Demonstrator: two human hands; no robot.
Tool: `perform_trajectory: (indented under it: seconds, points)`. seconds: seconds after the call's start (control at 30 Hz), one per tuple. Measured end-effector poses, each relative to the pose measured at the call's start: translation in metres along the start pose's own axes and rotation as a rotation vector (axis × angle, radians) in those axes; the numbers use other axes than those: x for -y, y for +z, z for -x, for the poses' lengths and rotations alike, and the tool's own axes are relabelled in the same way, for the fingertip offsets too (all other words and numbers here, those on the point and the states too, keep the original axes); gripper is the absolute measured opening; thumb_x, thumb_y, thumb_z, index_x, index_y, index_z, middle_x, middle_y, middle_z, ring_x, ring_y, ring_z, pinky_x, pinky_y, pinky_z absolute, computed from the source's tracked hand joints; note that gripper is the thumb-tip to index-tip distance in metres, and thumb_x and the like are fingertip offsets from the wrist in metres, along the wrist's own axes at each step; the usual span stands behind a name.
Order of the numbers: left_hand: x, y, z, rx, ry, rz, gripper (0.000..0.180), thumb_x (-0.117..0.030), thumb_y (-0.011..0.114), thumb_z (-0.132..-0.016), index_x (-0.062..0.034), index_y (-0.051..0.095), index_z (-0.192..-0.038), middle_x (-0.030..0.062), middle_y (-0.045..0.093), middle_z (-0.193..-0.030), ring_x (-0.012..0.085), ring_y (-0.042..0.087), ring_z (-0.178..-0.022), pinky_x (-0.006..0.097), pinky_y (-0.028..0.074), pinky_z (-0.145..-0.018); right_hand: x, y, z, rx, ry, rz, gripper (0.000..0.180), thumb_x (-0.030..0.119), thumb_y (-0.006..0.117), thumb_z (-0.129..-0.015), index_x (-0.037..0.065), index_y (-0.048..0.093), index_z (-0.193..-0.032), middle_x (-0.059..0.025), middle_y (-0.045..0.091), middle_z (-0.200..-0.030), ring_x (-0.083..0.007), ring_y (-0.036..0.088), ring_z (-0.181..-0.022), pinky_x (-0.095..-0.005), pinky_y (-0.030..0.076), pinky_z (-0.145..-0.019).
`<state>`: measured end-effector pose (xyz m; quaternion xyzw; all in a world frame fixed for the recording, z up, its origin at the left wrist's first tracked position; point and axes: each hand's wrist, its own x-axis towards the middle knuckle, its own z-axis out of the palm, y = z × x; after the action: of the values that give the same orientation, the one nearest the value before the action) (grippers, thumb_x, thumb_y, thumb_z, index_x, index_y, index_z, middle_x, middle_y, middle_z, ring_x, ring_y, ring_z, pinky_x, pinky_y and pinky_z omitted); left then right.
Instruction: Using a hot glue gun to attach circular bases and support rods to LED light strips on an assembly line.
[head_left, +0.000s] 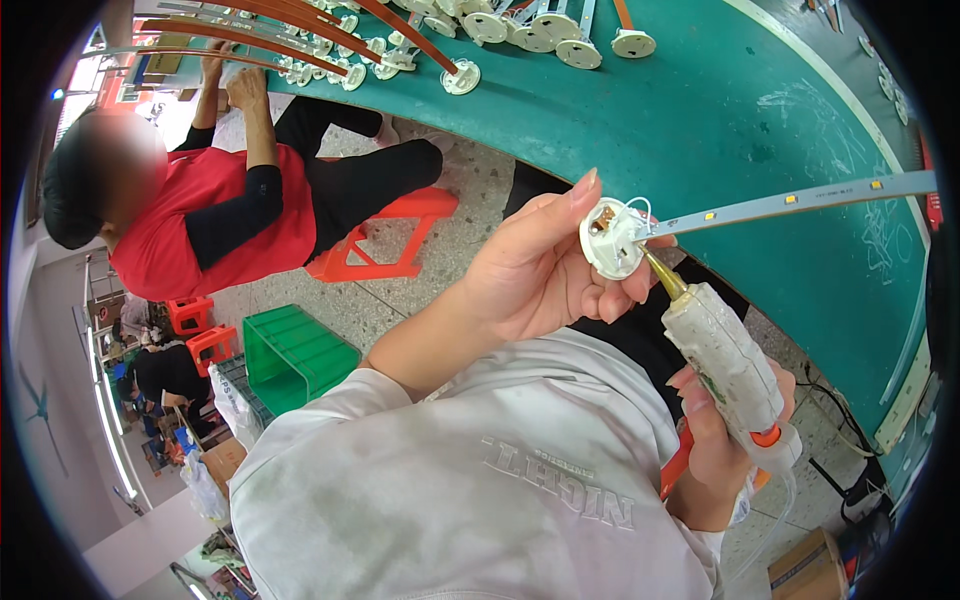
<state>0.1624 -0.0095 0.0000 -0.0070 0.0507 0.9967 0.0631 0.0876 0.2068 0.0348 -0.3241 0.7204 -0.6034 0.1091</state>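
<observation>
— How are the hands posed?
— Left hand: raised, palm upward, gripping a white disc by its rim. Right hand: lower, wrapped around a white glue gun, its nozzle beside the disc; contact unclear.
— The disc's appearance?
— Round, with raised centre, looped white wire and LED strip extending rightward above the green tabletop.

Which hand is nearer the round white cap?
Left. The left hand holds the round white cap; the right hand is farther off, below and to the right, gripping the glue gun.
</observation>
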Motion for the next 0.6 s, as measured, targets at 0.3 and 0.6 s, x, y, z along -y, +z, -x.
perform_trajectory:
  seconds: [0.3,0.6]
  points:
    - [-0.003,0.0,0.002,-0.028,-0.015,0.006,0.074,-0.051,0.024,-0.101,0.0153,0.038,-0.131,0.0226,0.06,-0.111,0.0289,0.064,-0.092,0.03,0.056,-0.069,0.002,-0.003,0.001,0.048,0.051,0.002,0.012,0.007,0.063,-0.066,0.001,0.053,-0.064,-0.0047,0.039,-0.05,-0.0219,0.033,-0.038,-0.0298,0.026,-0.039]
    - [-0.005,-0.01,0.005,0.079,-0.051,-0.016,0.071,-0.051,0.025,-0.101,0.0105,0.038,-0.134,0.0229,0.052,-0.126,0.0326,0.062,-0.1,0.033,0.057,-0.074,-0.001,0.002,-0.005,0.001,-0.045,-0.003,0.015,0.008,0.064,-0.068,0.002,0.051,-0.064,-0.0046,0.04,-0.051,-0.0221,0.034,-0.038,-0.0297,0.027,-0.039]
